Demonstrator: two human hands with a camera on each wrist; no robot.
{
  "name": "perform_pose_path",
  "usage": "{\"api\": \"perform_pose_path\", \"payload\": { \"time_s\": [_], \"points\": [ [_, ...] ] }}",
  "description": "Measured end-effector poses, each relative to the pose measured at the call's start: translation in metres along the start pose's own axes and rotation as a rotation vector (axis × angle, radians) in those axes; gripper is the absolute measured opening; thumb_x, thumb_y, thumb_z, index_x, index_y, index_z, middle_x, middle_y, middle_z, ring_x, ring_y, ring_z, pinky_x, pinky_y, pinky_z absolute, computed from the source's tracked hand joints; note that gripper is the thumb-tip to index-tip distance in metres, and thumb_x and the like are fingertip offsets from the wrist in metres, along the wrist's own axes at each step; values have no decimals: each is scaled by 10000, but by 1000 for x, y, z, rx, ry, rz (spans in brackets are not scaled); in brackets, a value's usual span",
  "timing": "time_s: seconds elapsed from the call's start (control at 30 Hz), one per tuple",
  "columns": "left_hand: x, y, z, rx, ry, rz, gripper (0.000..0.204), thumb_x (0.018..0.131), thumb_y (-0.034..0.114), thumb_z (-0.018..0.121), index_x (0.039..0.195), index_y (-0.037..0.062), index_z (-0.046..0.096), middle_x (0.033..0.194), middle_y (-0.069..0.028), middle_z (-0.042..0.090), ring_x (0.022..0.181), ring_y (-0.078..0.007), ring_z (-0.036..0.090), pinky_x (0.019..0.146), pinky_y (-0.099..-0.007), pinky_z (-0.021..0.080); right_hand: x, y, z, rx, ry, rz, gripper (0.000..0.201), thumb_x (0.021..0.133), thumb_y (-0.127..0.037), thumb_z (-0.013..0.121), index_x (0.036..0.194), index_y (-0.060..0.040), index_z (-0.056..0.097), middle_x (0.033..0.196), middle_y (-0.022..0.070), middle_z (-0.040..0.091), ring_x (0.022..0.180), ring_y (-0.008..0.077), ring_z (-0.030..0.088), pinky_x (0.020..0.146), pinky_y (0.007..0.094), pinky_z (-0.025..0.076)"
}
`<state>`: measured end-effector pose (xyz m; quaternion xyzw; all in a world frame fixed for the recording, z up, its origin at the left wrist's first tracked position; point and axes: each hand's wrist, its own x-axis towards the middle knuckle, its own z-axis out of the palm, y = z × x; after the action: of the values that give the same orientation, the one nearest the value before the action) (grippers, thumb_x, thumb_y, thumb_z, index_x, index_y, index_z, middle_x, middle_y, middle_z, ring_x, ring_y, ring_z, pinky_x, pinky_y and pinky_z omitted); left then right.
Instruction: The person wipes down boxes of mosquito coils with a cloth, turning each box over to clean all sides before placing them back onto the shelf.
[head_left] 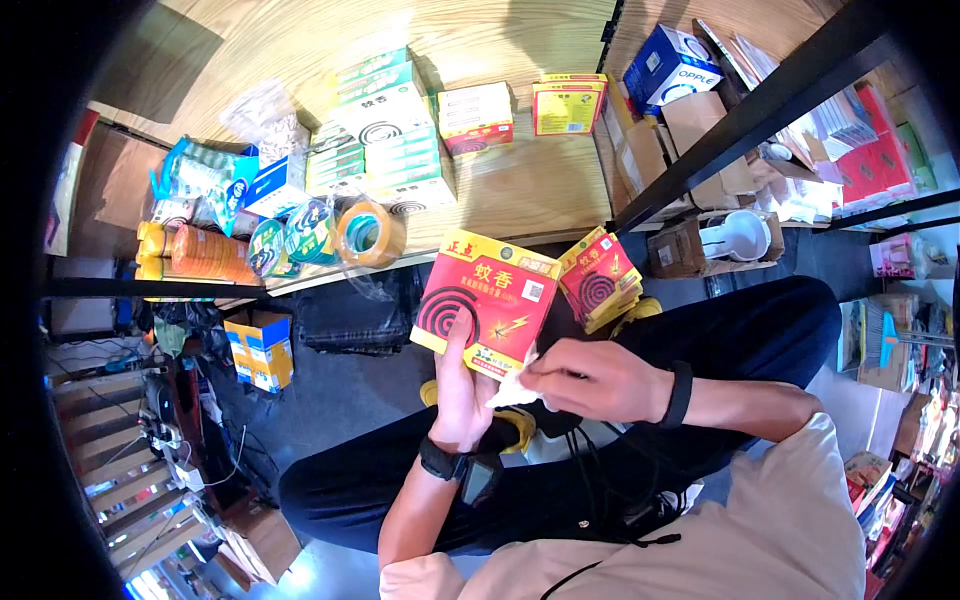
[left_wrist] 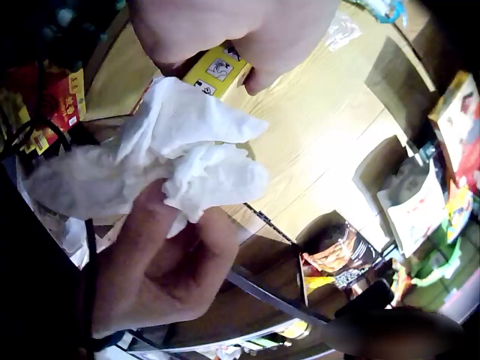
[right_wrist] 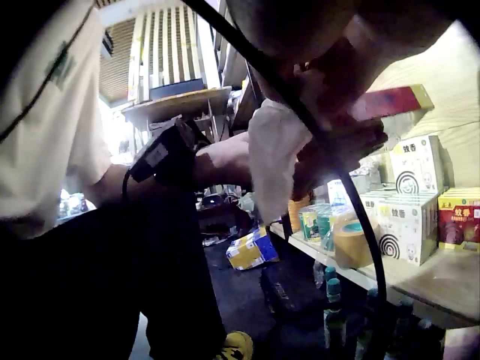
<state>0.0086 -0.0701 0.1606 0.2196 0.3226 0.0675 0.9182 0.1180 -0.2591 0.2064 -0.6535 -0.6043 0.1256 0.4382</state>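
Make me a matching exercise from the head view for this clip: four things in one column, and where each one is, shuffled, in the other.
Things
1. Foremost red-and-yellow box
2. Crumpled white cloth or tissue
3. Wide tape roll
4. Blue-and-yellow carton

Places
A. At the front edge of the wooden shelf
B. Held in the left hand
C. On the dark floor
D. Pinched in the right hand

Right pairs: 1-B, 2-D, 3-A, 4-C
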Motion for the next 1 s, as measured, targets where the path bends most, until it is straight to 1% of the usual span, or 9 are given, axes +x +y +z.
{"api": "perform_pose_path", "payload": {
  "time_s": [0.13,0.27,0.43,0.5,0.57,0.7,0.83,0.9,1.0],
  "points": [
    [-2,-4,11,30,-9,123,447,1040,357,586,1377,79,491,1318,-93,621,1194,-215,632,1042,-410,511,13,4,-19,-137,180,58,371,833,-50,727,1197,-90,663,1089,95,630,1002,266,663,801,358,578],
    [-11,1,24,-52,-157,152,633,1058,591,383,1451,98,439,1403,-76,565,1332,-221,521,1132,-444,408,22,14,-47,-96,267,466,333,830,-70,744,1151,-69,656,1034,123,608,906,303,646,800,396,562],
    [-11,-13,29,109,-85,195,734,1039,668,311,1469,85,428,1425,-98,550,1314,-249,538,1102,-421,435,12,7,1,-164,102,9,341,854,-88,708,1178,-43,615,1123,120,582,1010,312,663,851,395,572],
    [-14,-15,24,142,-57,128,734,1042,662,308,1481,82,411,1410,-94,557,1310,-251,541,1107,-415,429,3,-6,7,-174,-81,0,317,854,-93,699,1153,-32,611,1141,130,597,1038,304,664,854,388,577],
    [-13,-19,21,99,-116,101,734,1044,656,312,1494,82,395,1422,-91,548,1321,-249,531,1115,-419,421,13,6,-5,-215,28,-5,257,862,-112,714,1096,-43,633,1034,116,608,990,280,669,810,376,577],
    [-19,-22,34,93,-164,128,741,1048,642,318,1532,83,351,1476,-89,505,1370,-242,486,1147,-430,387,28,36,-43,-131,298,511,228,858,-133,746,1051,-61,649,1004,129,599,915,293,653,764,397,561],
    [-16,-30,27,217,-258,108,743,1048,637,294,1553,92,315,1513,-87,466,1407,-247,444,1188,-435,337,23,13,-8,-153,128,70,260,840,-80,759,1083,-62,669,1099,101,611,963,258,649,834,328,550],
    [-12,-35,4,261,-303,57,750,1044,641,290,1555,91,307,1518,-86,460,1415,-252,434,1194,-440,326,24,-4,-4,-107,39,30,250,850,-83,740,1085,-73,658,1111,88,615,1048,259,655,885,343,553],
    [-20,-33,20,250,-252,114,779,1029,659,318,1547,78,305,1523,-99,451,1408,-246,443,1186,-444,342,28,21,-25,-195,233,80,250,850,-28,684,1093,-49,631,1092,104,601,998,315,647,840,388,565]
  ]
}}
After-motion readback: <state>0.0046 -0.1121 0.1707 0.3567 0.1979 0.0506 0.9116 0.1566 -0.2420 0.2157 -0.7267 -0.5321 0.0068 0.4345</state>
